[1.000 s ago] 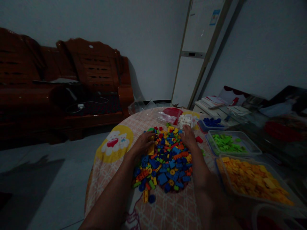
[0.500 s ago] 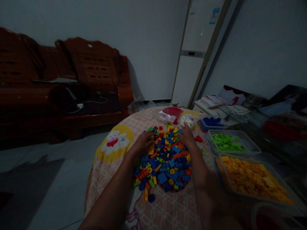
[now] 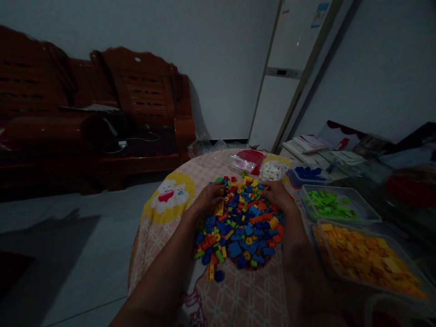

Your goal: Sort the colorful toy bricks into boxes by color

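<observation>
A mixed pile of toy building bricks [image 3: 238, 227] in blue, orange, yellow, green and red lies on a patterned tablecloth [image 3: 252, 295]. At the pile's upper left edge rests my left hand [image 3: 208, 198], its fingers loosely bent and apart. Just under those fingers is a yellow brick [image 3: 219, 209], and I see no grip around it. My right hand [image 3: 277, 195] reaches over the upper right edge of the pile. Its fingers stretch toward the bricks, with nothing visible in them.
Along the right stand clear tubs of yellow bricks [image 3: 371, 259], green bricks [image 3: 332, 204] and blue bricks [image 3: 308, 173]. White bricks [image 3: 271, 170] sit behind the pile, near a red tray [image 3: 252, 160]. A wooden sofa [image 3: 143, 100] is at the far left.
My right hand has come back from beside the white bricks to the pile's right edge. The left hand stays at the left edge. The whole view has shifted slightly.
</observation>
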A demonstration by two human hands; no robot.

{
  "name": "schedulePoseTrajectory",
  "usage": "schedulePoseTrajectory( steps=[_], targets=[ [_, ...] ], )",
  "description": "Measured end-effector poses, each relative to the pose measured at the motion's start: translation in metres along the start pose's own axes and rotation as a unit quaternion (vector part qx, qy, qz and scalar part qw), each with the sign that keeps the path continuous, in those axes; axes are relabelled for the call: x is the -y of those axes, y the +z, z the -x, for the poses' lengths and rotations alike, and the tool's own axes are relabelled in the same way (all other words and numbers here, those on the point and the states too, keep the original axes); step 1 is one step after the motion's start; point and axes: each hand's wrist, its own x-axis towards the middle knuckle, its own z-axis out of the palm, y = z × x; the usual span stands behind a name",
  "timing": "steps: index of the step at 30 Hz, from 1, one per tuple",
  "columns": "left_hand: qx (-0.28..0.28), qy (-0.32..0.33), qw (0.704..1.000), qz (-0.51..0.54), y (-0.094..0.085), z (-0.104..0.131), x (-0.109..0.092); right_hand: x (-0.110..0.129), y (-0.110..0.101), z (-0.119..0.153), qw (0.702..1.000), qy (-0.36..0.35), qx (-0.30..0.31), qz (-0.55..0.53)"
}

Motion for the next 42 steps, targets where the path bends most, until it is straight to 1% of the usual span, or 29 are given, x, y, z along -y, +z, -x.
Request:
schedulePoseTrajectory(
  steps=[1, 3, 6, 8, 10, 14, 16, 19, 21, 23, 25, 28, 31, 34, 38, 42],
  targets=[
    [0.001, 0.002, 1.000, -0.001, 0.000, 0.000, 0.000, 0.006, -0.002, 0.001, 0.999, -0.004, 0.033, -0.003],
    [0.004, 0.004, 1.000, -0.006, 0.000, 0.000, 0.000, 0.017, -0.001, 0.003, 0.996, -0.036, 0.081, -0.002],
    [0.009, 0.007, 1.000, -0.014, 0.001, -0.001, 0.002, 0.030, 0.006, 0.004, 0.987, -0.102, 0.123, -0.001],
    [0.007, 0.012, 1.000, -0.013, 0.002, -0.001, 0.005, 0.033, 0.010, 0.003, 0.984, -0.125, 0.125, -0.010],
    [0.003, 0.019, 1.000, -0.006, 0.003, 0.000, 0.007, 0.031, 0.011, 0.002, 0.985, -0.124, 0.114, -0.025],
    [0.000, 0.017, 1.000, 0.004, 0.004, 0.000, 0.011, 0.021, 0.008, 0.001, 0.994, -0.066, 0.080, -0.031],
    [-0.003, 0.015, 1.000, 0.006, 0.004, 0.001, 0.010, 0.018, 0.004, 0.001, 0.995, -0.047, 0.090, -0.012],
    [-0.006, 0.013, 1.000, 0.011, 0.004, 0.000, 0.008, 0.018, 0.001, 0.003, 0.990, -0.054, 0.127, -0.001],
    [-0.008, 0.014, 1.000, 0.017, 0.003, -0.001, 0.007, 0.021, 0.000, 0.004, 0.989, -0.064, 0.131, -0.023],
    [-0.017, 0.012, 0.999, 0.025, 0.001, -0.002, 0.007, 0.023, 0.000, 0.006, 0.989, -0.069, 0.120, -0.056],
    [-0.033, 0.000, 0.999, 0.036, -0.003, -0.001, 0.008, 0.025, 0.000, 0.006, 0.989, -0.066, 0.106, -0.082],
    [-0.061, -0.036, 0.996, 0.052, -0.010, 0.000, 0.015, 0.028, 0.003, 0.004, 0.990, -0.054, 0.088, -0.100],
    [-0.097, -0.087, 0.989, 0.066, -0.014, 0.002, 0.024, 0.033, 0.008, 0.003, 0.989, -0.065, 0.097, -0.087],
    [-0.110, -0.136, 0.979, 0.102, -0.017, 0.003, 0.029, 0.041, 0.015, 0.003, 0.987, -0.080, 0.115, -0.084],
    [-0.113, -0.179, 0.969, 0.124, -0.024, 0.008, 0.027, 0.049, 0.016, 0.005, 0.980, -0.081, 0.140, -0.118],
    [-0.116, -0.193, 0.967, 0.120, -0.031, 0.013, 0.021, 0.045, 0.006, 0.006, 0.983, -0.069, 0.108, -0.129]
  ],
)
